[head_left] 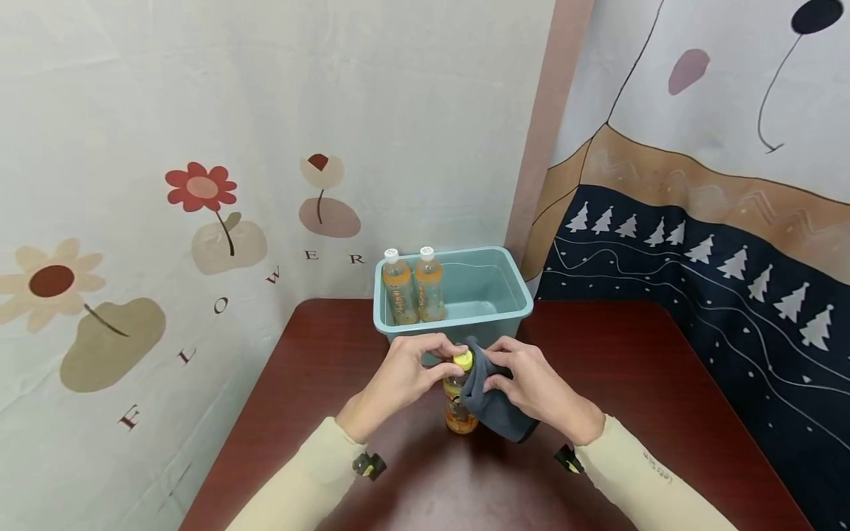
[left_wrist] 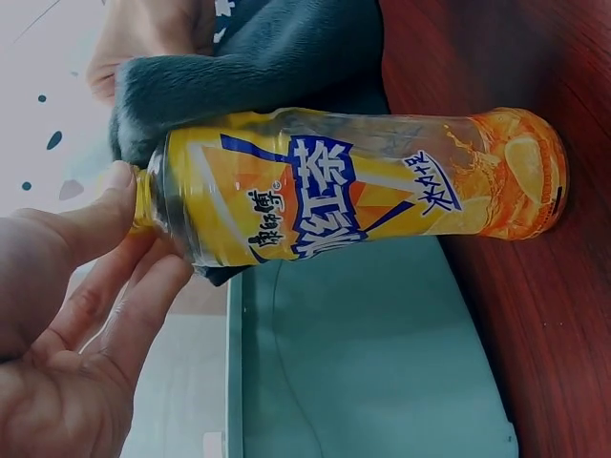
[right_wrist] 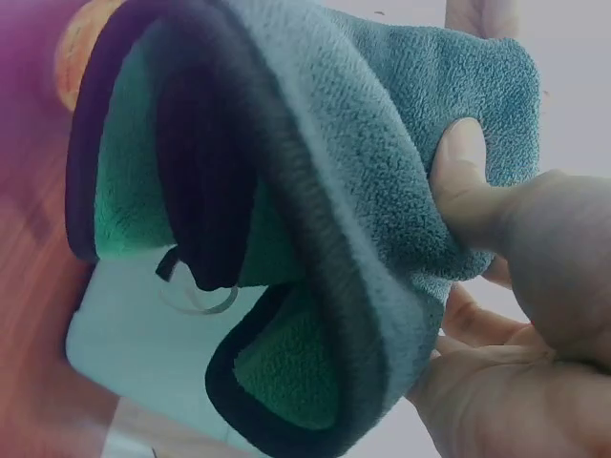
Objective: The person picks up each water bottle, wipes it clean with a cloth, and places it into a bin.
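Note:
A bottle of iced tea [left_wrist: 315,191] with a yellow cap [head_left: 463,360] and an orange-yellow label stands upright on the table. My left hand [head_left: 412,369] pinches it at the cap between thumb and fingers. In my right hand [head_left: 531,376] is a grey-blue cloth [right_wrist: 382,143], gripped between thumb and fingers. The cloth lies against the bottle's upper right side and hangs down beside it, as the head view shows. Dark edging and folds of the cloth fill much of the right wrist view, where only a bit of the bottle's base [right_wrist: 81,52] shows.
Just behind the bottle stands a light blue plastic bin [head_left: 520,295]. Two white-capped bottles, a left one [head_left: 400,291] and a right one [head_left: 429,287], lean in its left end. The dark red table [head_left: 319,383] meets printed wall cloths at the back and right.

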The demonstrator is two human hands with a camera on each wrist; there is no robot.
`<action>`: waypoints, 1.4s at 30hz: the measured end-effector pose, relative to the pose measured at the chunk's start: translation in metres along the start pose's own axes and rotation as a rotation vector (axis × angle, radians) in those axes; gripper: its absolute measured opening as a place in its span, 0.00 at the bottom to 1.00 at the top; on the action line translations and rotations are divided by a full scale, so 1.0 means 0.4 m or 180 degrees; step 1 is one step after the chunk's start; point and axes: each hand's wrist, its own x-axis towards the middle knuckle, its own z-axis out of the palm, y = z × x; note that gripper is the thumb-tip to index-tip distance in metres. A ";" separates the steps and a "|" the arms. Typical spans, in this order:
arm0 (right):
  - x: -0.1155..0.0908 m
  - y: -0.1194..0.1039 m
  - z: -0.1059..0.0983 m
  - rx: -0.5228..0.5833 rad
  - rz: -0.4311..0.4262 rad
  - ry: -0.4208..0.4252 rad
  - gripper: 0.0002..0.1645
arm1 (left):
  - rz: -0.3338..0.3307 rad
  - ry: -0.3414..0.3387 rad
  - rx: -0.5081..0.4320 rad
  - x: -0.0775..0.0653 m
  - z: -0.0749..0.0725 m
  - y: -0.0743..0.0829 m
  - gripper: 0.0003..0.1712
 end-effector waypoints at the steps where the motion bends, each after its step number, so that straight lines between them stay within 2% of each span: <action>1: -0.002 0.003 0.001 -0.0006 0.0012 0.0007 0.28 | 0.0005 -0.0002 0.0003 0.001 0.001 -0.001 0.12; 9: -0.015 0.048 0.047 -0.0073 0.0154 -0.0081 0.19 | 0.0027 -0.0004 0.0052 0.003 0.002 -0.006 0.14; 18: -0.038 0.119 0.151 -0.0181 0.0132 -0.0604 0.15 | 0.0075 -0.0042 0.0058 0.002 0.004 -0.008 0.15; 24: -0.039 0.133 0.175 -0.0127 0.0209 -0.0794 0.13 | 0.0091 -0.0039 0.0092 0.003 0.004 -0.008 0.16; 35: -0.043 0.139 0.175 0.0035 0.0298 -0.0631 0.17 | 0.0023 -0.0051 0.0139 0.000 0.002 -0.007 0.17; 42: -0.043 0.126 0.154 0.0045 0.0287 -0.0430 0.18 | 0.0003 -0.0056 0.0187 0.001 0.002 -0.008 0.18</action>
